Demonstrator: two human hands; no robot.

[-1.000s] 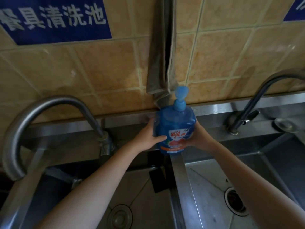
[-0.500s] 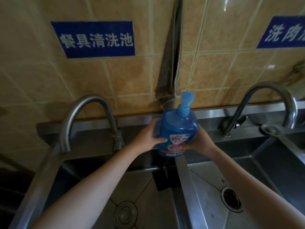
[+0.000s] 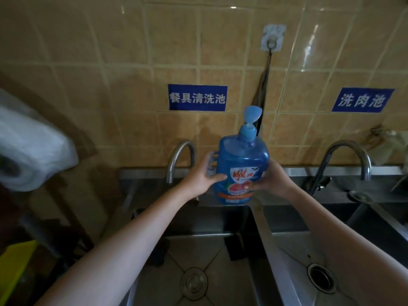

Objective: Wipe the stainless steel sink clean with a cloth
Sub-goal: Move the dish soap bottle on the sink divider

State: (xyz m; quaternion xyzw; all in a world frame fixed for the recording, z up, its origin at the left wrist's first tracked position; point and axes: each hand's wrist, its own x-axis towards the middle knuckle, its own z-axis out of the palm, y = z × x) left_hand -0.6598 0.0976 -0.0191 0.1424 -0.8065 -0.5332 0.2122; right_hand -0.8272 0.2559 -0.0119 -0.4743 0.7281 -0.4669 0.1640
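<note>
The left hand [image 3: 199, 175] and right hand [image 3: 272, 177] grip a blue pump bottle [image 3: 241, 171] over the far rim of the sink [image 3: 268, 239]. The left sign [image 3: 197, 97] reads 餐具清洗池 and the right sign [image 3: 362, 100] reads 洗肉池. The cloth [image 3: 263, 85] hangs from a hook [image 3: 272, 40], which was out of view earlier.

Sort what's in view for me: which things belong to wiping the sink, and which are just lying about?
For the job: sink; cloth hanging from the wall hook; blue soap bottle, gripped by left hand and right hand.
Lying about: white plastic roll; blue wall signs; yellow object; round metal disc.
</note>
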